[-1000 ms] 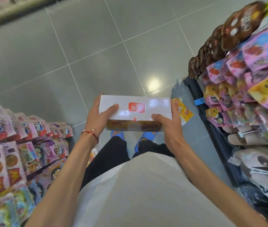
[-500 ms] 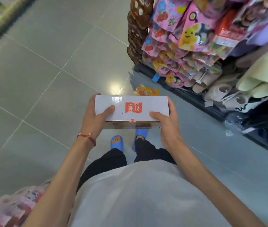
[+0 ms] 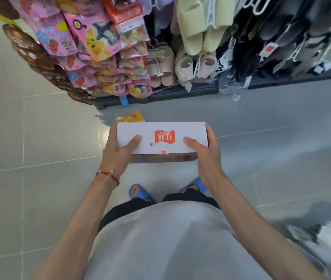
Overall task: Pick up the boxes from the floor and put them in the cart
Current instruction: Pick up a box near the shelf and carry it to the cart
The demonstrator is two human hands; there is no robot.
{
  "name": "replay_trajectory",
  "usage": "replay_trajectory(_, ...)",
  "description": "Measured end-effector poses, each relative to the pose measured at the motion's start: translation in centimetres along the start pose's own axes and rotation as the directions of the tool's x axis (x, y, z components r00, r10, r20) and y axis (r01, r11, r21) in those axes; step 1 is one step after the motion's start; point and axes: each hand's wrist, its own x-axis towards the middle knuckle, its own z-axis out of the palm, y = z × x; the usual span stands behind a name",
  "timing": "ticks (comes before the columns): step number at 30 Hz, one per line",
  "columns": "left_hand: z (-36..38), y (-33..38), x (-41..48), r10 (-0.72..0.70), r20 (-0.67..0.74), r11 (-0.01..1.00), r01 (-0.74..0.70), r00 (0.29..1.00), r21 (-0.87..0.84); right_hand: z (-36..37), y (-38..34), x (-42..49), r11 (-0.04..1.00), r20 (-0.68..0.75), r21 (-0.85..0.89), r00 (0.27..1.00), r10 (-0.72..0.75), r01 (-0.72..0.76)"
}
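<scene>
Box (image 3: 161,138) at frame centre, held level above the floor (image 3: 39,138); left hand (image 3: 118,153) and right hand (image 3: 206,153) grasp its ends, fingers curled round it

We wear a pale shirt (image 3: 166,239) at 6 o'clock, black trousers (image 3: 124,209), blue slippers (image 3: 138,191), and a red band (image 3: 108,174) by our left hand (image 3: 118,156).

Head-worn view, steeply downward
</scene>
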Motion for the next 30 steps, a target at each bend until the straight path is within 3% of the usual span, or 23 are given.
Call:
replay_trajectory(12,28.1,7.2,-1.0,0.045,0.333,0.972,-0.119,0.942,0.203,-25.9,-3.0,2.5,0.975,-0.385,0.205,0.923,0.001,0.085)
replay_trajectory(23,49.6,11.0,-2.5,0.079,0.687,0.917,-0.323,0.722,0.233,-42.1,-3.1,1.8,0.892,-0.683,0.383,0.724,0.098,0.241)
replay_trajectory(30,63.6,12.2,-3.4,0.032,0.800,0.886,-0.388,0.599,0.255,-52.8,-3.9,3.6,0.860,-0.769,0.408,0.622,0.144,0.306)
